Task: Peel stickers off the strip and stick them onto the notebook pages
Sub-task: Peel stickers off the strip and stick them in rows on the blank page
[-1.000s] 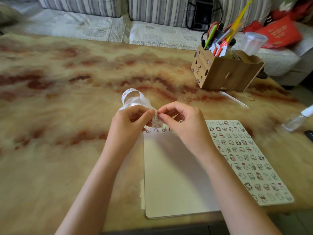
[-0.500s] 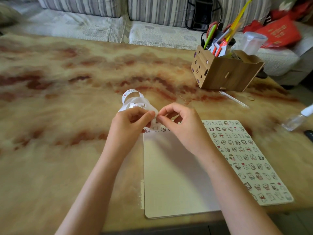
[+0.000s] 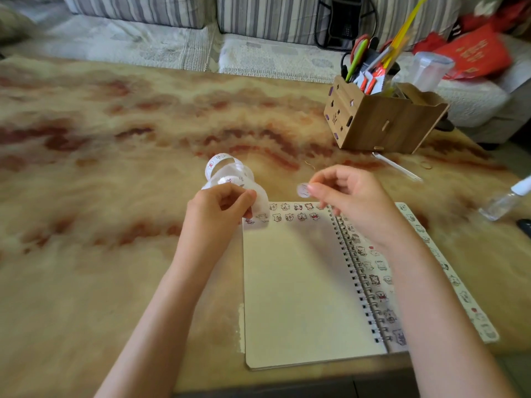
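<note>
An open spiral notebook lies near the table's front edge. Its left page is blank apart from two short rows of small stickers along the top; its right page is covered with several rows of them. My left hand pinches a curled white sticker strip just past the notebook's top left corner. My right hand is raised over the top of the notebook and holds one small round sticker at its fingertips, apart from the strip.
A wooden organiser box with scissors and pens stands at the back right. A thin white stick lies in front of it. A small clear bottle lies at the right edge. A striped sofa runs behind the marbled table.
My right hand has pulled to the right, away from my left hand, taking one round sticker off the strip. My left hand still holds the strip in about the same spot.
</note>
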Motion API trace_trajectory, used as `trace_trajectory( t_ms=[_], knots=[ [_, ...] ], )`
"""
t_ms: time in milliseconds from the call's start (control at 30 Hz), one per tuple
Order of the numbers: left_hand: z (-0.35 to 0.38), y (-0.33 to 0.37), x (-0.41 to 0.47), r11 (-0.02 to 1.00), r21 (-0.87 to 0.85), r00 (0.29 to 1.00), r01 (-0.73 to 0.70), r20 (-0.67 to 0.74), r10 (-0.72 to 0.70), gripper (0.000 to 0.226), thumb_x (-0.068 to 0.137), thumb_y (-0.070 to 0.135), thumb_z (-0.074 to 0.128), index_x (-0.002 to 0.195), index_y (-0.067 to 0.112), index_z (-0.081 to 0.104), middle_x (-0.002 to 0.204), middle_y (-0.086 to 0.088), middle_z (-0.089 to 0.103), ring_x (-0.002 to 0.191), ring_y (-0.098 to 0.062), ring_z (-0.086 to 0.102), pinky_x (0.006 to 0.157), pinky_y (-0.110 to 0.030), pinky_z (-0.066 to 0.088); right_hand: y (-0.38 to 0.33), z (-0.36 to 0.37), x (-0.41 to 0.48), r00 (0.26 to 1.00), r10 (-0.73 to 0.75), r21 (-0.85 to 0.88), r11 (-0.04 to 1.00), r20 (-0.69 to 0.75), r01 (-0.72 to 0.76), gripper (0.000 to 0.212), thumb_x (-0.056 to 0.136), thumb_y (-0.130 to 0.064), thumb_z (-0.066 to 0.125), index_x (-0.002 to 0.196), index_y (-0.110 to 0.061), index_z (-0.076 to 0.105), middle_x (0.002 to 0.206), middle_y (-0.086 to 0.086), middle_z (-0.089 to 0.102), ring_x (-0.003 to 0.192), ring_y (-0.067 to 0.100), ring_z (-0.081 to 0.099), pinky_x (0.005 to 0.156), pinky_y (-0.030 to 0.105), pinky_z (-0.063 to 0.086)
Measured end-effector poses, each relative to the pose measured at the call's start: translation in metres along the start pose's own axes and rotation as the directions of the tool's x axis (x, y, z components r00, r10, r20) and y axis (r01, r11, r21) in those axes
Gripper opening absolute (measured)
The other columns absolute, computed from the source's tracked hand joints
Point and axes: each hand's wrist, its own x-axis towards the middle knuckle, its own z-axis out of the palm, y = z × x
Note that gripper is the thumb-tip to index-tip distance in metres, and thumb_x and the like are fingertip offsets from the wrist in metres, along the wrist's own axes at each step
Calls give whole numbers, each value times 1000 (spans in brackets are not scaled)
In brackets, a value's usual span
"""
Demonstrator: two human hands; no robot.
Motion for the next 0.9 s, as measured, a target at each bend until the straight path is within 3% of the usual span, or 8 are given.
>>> trace_trajectory(
  t_ms=[200, 367, 533, 667, 733, 833, 900],
  knots=[
    [2, -4, -1, 998, 51, 999, 32, 35, -34, 14, 88, 26, 62, 78, 21, 71, 69, 13, 71, 61, 7, 61, 67, -11, 47, 22, -27, -1, 970, 230, -174, 955, -77, -240, 2, 85, -18, 68, 84, -19, 68, 73, -5, 67, 59, 3, 57, 62, 19, 40],
    [3, -5, -2, 995, 95, 998, 40, 49, -44, 14, 88, 27, 62, 77, 22, 71, 71, 12, 71, 64, 6, 60, 59, -4, 40, 24, -26, 0, 973, 219, -246, 941, -74, -231, 2, 84, -17, 68, 83, -18, 68, 82, -1, 69, 65, 7, 58, 71, 24, 45],
    [0, -6, -1, 994, 95, 998, 49, 33, -52, 14, 89, 27, 62, 81, 20, 72, 74, 10, 72, 76, -3, 67, 74, -19, 49, 22, -28, 0, 971, 193, -218, 951, -141, -221, 1, 85, -16, 68, 86, -17, 68, 80, -3, 67, 62, 5, 57, 67, 20, 46],
    [-5, -5, 2, 995, 85, 999, 45, -16, -43, 17, 89, 24, 61, 76, 20, 71, 68, 9, 70, 53, 7, 58, 54, -4, 41, 22, -26, 0, 972, 207, -160, 962, -109, -222, 1, 84, -18, 69, 85, -19, 69, 74, -5, 67, 54, -2, 55, 60, 16, 41],
    [-9, -4, 2, 996, 79, 997, 49, -56, -44, 19, 89, 23, 60, 73, 19, 71, 63, 4, 70, 47, 4, 54, 48, -6, 38, 20, -20, 0, 975, 211, -116, 969, -68, -218, 1, 84, -17, 70, 85, -18, 69, 68, -9, 66, 54, -1, 54, 58, 16, 40],
    [-17, -2, 4, 996, -27, 992, 86, -95, -88, 17, 90, 20, 59, 77, 17, 71, 61, 1, 72, 51, -7, 64, 51, -21, 51, 16, -16, 2, 977, 202, -46, 978, -69, -206, 1, 84, -15, 69, 85, -15, 70, 60, -9, 63, 51, 0, 52, 56, 18, 40],
    [-22, -1, 4, 987, -119, 987, 112, -99, -124, 14, 92, 17, 59, 85, 11, 69, 65, -2, 73, 55, -12, 70, 46, -23, 53, 13, -13, 3, 977, 201, -15, 979, -69, -202, 2, 84, -14, 70, 85, -12, 70, 60, -7, 62, 50, 0, 51, 52, 15, 40]
  ],
)
